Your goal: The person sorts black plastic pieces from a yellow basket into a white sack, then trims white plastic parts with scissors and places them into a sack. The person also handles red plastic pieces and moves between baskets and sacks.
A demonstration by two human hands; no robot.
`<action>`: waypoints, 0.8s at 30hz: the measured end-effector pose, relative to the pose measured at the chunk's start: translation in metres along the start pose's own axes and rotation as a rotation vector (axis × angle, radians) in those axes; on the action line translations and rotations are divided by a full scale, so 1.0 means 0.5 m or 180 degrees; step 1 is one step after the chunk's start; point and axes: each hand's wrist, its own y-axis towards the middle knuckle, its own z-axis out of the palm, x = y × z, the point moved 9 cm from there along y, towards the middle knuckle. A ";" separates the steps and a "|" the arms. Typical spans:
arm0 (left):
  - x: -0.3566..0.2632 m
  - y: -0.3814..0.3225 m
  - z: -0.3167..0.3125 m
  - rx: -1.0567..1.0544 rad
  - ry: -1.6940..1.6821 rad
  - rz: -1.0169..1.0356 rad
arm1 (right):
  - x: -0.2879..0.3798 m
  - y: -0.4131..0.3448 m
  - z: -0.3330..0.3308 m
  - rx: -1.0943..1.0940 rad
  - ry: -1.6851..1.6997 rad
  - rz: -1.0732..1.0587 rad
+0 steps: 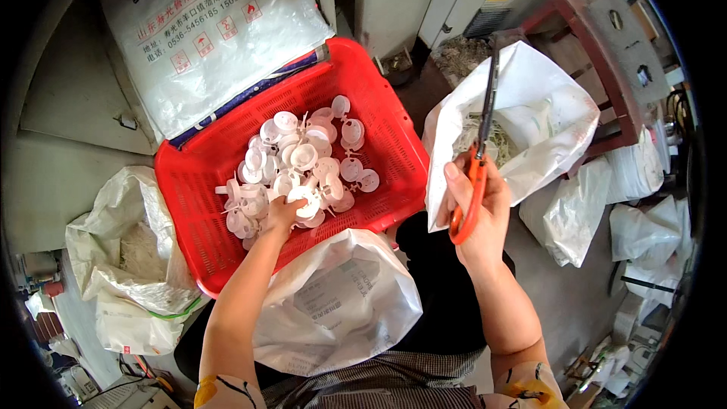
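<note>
In the red plastic basket (386,119) lies a heap of round, translucent white plastic caps (304,156), several of them joined by thin sprues. My left hand (281,216) reaches in at the heap's near side, its fingers on a brightly lit white cap (306,201); part of the grip is hidden. To the right of the basket, my right hand (483,199) holds scissors (476,182) by their orange handles. Their dark blades point away from me, over a white woven sack (545,153) with thin plastic scraps inside. Before my lap stands another white sack (341,307), its mouth facing up.
A printed plastic sack (227,40) lies behind the basket. At the left stands a woven sack (122,238) with pale stringy scraps. A dark red wooden stool (596,68) is beyond the right sack, with white plastic bags (573,216) on the floor near it.
</note>
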 end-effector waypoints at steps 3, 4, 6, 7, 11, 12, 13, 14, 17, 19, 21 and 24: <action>-0.124 -0.127 0.010 -0.0105 -0.0365 0.0490 | -0.001 0.005 -0.024 -0.0050 -0.0042 0.0011; -0.167 -0.177 0.018 -0.0089 -0.0327 0.0669 | -0.007 0.007 -0.036 -0.0076 -0.0019 0.0098; -0.220 -0.231 -0.003 -0.0416 0.0038 0.1028 | -0.014 0.011 -0.052 -0.0038 0.0007 0.0192; -0.236 -0.254 -0.021 -0.0589 0.0224 0.1193 | -0.010 0.010 -0.054 0.0067 -0.0060 0.0131; -0.298 -0.338 -0.055 -0.0552 -0.0646 0.1564 | -0.031 -0.015 -0.048 0.0730 -0.0047 0.0189; -0.310 -0.365 -0.055 -0.0360 -0.1107 0.1594 | -0.031 -0.036 -0.042 0.0904 -0.0150 0.0156; -0.325 -0.405 -0.053 -0.0403 -0.1267 0.1533 | -0.035 -0.064 -0.039 0.1073 -0.0256 0.0122; -0.337 -0.435 -0.046 -0.0300 -0.1447 0.1545 | -0.043 -0.102 -0.031 0.1371 -0.0054 0.0137; -0.319 -0.514 -0.079 -0.0260 -0.2091 0.1450 | -0.112 -0.261 0.022 0.2297 0.0340 0.1067; -0.301 -0.558 -0.079 -0.0035 -0.2456 0.1442 | -0.124 -0.370 0.040 0.2807 0.0067 0.0957; -0.270 -0.591 -0.057 0.0198 -0.2632 0.1249 | -0.183 -0.445 0.040 0.3057 -0.0596 0.1231; -0.206 -0.623 -0.059 0.0382 -0.2759 0.1191 | -0.260 -0.503 0.042 0.3125 -0.1016 0.1489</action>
